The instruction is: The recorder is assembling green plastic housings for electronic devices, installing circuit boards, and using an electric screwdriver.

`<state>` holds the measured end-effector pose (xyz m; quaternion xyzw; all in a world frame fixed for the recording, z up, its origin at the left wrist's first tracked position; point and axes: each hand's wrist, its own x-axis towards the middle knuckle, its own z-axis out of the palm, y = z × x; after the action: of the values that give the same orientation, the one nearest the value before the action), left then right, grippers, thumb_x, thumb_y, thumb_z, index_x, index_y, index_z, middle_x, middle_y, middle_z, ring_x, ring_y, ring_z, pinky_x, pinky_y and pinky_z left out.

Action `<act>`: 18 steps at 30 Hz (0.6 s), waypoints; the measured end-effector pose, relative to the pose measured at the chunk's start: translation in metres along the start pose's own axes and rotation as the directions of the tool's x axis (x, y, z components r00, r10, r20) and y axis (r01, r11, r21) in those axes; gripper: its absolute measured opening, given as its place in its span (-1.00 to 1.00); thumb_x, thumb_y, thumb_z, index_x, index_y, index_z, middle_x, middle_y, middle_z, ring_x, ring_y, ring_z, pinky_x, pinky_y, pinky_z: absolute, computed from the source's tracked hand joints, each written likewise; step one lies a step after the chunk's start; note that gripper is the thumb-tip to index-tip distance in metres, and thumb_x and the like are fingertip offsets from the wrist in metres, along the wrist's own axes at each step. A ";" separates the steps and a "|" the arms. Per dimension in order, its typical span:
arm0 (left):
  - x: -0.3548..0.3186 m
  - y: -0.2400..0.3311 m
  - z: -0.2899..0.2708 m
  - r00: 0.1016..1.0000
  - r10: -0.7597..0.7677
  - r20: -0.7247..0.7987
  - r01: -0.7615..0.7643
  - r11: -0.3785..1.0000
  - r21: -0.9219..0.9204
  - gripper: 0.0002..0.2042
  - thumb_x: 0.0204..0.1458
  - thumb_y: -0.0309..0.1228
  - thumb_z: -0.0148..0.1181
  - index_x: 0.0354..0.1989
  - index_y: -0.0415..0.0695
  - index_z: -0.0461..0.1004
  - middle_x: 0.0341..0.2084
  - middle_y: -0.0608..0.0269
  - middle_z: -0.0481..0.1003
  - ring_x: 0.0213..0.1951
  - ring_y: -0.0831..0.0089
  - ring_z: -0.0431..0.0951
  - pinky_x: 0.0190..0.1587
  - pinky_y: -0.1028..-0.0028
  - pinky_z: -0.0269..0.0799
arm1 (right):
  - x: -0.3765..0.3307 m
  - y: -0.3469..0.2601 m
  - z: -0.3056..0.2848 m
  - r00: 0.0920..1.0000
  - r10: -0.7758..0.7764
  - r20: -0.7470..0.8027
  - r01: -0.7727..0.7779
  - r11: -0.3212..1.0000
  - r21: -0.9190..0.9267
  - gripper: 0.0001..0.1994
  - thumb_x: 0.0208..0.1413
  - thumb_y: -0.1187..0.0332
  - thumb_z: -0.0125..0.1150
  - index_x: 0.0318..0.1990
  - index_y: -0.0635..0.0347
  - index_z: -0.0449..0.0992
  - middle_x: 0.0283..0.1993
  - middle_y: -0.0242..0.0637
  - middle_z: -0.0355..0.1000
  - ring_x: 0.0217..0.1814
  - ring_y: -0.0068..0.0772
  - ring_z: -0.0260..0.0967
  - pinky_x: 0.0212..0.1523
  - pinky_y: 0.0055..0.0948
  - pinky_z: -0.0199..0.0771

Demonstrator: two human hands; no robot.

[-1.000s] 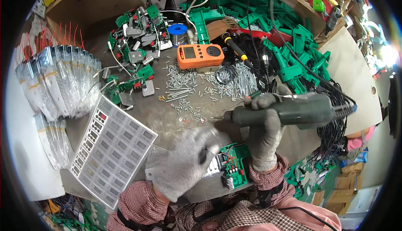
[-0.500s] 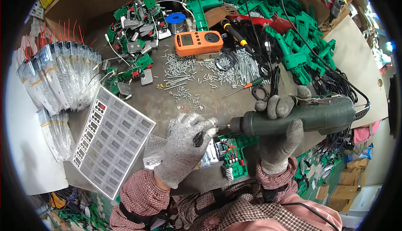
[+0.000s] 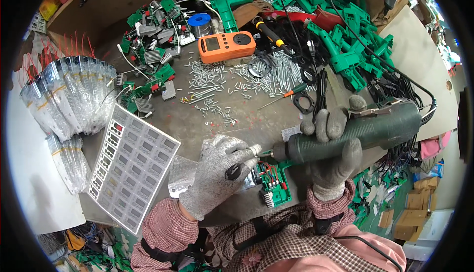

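My right hand (image 3: 335,148), in a grey glove, is wrapped round a dark green electric screwdriver (image 3: 380,130) that lies level with its bit end to the left. My left hand (image 3: 217,175), also gloved, has its fingertips pinched together at the bit's tip; what they grip is hidden. A black patch shows on that glove. Just below the screwdriver's nose sits a green plastic housing (image 3: 282,193) with red wires, a circuit board and a white finned heat sink (image 3: 269,200). My left hand covers part of this assembly.
Loose screws (image 3: 212,82) lie beyond my hands, with an orange meter (image 3: 227,47) and a small screwdriver (image 3: 284,96). A label sheet (image 3: 133,166) and bagged parts (image 3: 74,99) are at left. Green housings (image 3: 340,50) pile up at far right. The screwdriver's cable (image 3: 395,72) trails behind it.
The view has shifted slightly. The screwdriver tilts a little more, its rear end higher, and its nose sits slightly lower. A small pale label now shows beyond the nose. Both hands keep their grip.
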<state>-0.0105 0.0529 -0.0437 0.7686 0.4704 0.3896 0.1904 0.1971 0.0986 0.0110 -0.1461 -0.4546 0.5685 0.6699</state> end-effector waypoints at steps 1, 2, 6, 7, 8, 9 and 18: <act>-0.002 0.000 -0.002 0.998 0.033 0.058 -0.034 0.999 0.015 -0.57 -0.02 -0.33 0.45 0.08 -0.04 0.61 -0.17 0.24 0.56 -0.09 0.19 0.51 0.03 0.19 0.33 | -0.002 -0.001 0.002 1.000 0.006 0.022 -0.006 1.000 0.021 -0.29 0.25 0.13 0.30 0.44 -0.04 0.05 -0.24 -0.49 0.22 -0.22 -0.52 0.22 -0.02 -0.25 0.32; -0.001 0.002 -0.006 0.998 0.029 0.059 -0.030 0.999 0.015 -0.57 -0.02 -0.33 0.45 0.08 -0.04 0.61 -0.17 0.24 0.56 -0.09 0.19 0.51 0.03 0.19 0.33 | -0.004 -0.002 0.001 1.000 0.010 0.021 -0.011 1.000 0.023 -0.29 0.25 0.13 0.30 0.44 -0.04 0.05 -0.24 -0.49 0.22 -0.22 -0.52 0.22 -0.02 -0.25 0.32; 0.018 0.011 -0.018 0.949 0.097 0.299 -0.101 0.995 -0.004 -0.15 -0.19 0.04 0.52 0.34 -0.01 0.40 0.08 0.11 0.47 0.21 0.03 0.39 0.26 0.01 0.24 | -0.016 -0.019 -0.020 0.999 -0.043 0.010 0.042 0.996 0.074 -0.24 0.12 0.15 0.41 0.39 0.11 0.11 -0.32 -0.46 0.37 -0.35 -0.49 0.30 -0.18 -0.28 0.37; 0.020 0.012 -0.016 0.925 0.140 0.353 -0.151 0.988 0.003 -0.12 -0.19 0.06 0.51 0.36 -0.01 0.38 0.10 0.09 0.46 0.24 0.00 0.36 0.27 -0.02 0.22 | -0.020 -0.024 -0.026 0.998 -0.056 -0.008 0.056 0.997 0.050 -0.23 0.12 0.16 0.41 0.39 0.12 0.11 -0.34 -0.45 0.37 -0.35 -0.48 0.30 -0.19 -0.29 0.36; 0.022 0.012 -0.015 0.895 0.182 0.406 -0.202 0.979 0.007 -0.10 -0.20 0.08 0.51 0.37 -0.01 0.36 0.13 0.07 0.45 0.27 -0.03 0.34 0.29 -0.06 0.20 | -0.022 -0.028 -0.031 0.997 -0.068 -0.025 0.069 0.997 0.026 -0.23 0.12 0.16 0.41 0.39 0.13 0.11 -0.35 -0.45 0.37 -0.36 -0.46 0.30 -0.20 -0.30 0.35; 0.025 0.012 -0.015 0.891 0.172 0.420 -0.192 0.981 0.007 -0.09 -0.20 0.07 0.51 0.39 0.02 0.34 0.14 0.07 0.46 0.27 -0.03 0.35 0.31 -0.08 0.19 | -0.022 -0.031 -0.035 0.998 -0.054 -0.010 0.054 0.999 0.002 -0.21 0.11 0.15 0.43 0.40 0.15 0.10 -0.35 -0.44 0.37 -0.36 -0.45 0.30 -0.20 -0.28 0.34; 0.032 0.013 -0.011 0.795 0.210 0.570 -0.195 0.977 -0.088 -0.02 -0.16 0.09 0.47 0.48 0.07 0.19 0.10 0.00 0.47 0.23 -0.02 0.39 0.43 -0.17 0.01 | -0.031 -0.019 -0.032 0.995 0.049 -0.089 -0.055 0.996 -0.072 -0.20 0.06 0.13 0.48 0.37 0.13 0.15 -0.36 -0.46 0.38 -0.40 -0.46 0.30 -0.22 -0.32 0.34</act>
<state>-0.0036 0.0738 -0.0143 0.8936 0.3010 0.1631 0.2902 0.2355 0.0745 -0.0064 -0.2075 -0.4420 0.5615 0.6681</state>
